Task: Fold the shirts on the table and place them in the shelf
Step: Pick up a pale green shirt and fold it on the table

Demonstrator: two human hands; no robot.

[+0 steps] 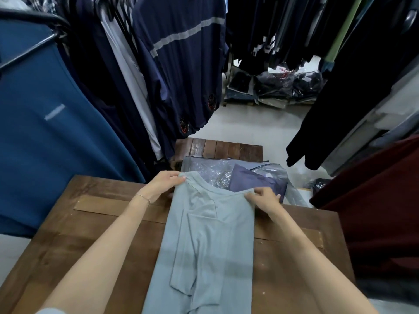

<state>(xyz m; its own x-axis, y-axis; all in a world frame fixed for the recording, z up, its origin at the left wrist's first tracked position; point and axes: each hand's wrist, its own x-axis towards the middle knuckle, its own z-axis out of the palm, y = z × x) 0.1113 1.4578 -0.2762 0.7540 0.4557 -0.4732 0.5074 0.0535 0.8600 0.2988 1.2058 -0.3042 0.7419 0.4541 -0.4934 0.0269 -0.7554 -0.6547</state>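
**Fingers pinching both shoulder corners of shirt, collar end away from person**

Fingers (pixel 181 179) of left hand (pixel 165 183) curled on the far-left shoulder corner of the pale grey-blue knit shirt (pixel 204 245), thumb on top of the fabric. Right hand (pixel 264 197) same on the far-right shoulder corner, fingertips bunching the cloth. Both hands hold fabric, neither is spread flat.

Shirt position: on the dark brown wooden counter (pixel 90 234), roughly centred left-to-right. Long axis runs from the person straight away; neckline at the far end, hem end runs out of the bottom of frame. Sides already folded in to a narrow strip, one sleeve lying lengthwise down the middle-left.

Edges:
- Collar end sits at the counter's far edge, overlapping a clear crinkled plastic bag (pixel 213 175) with a folded purple-grey garment (pixel 256 182).
- Bag rests on a lower brown slatted wooden bench (pixel 226 148) just beyond the counter.
- Bare counter on both sides of the shirt, more on the left.

Room:
- Left: rack of hanging navy and blue shirts (pixel 176 64), close to the counter's far-left corner.
- Right: hanging dark maroon garment (pixel 374 211), touching or just beside the counter's right edge, can't tell which.
- Beyond the bench: pale floor (pixel 249 123), then bagged dark clothes stacked on it (pixel 283 87).
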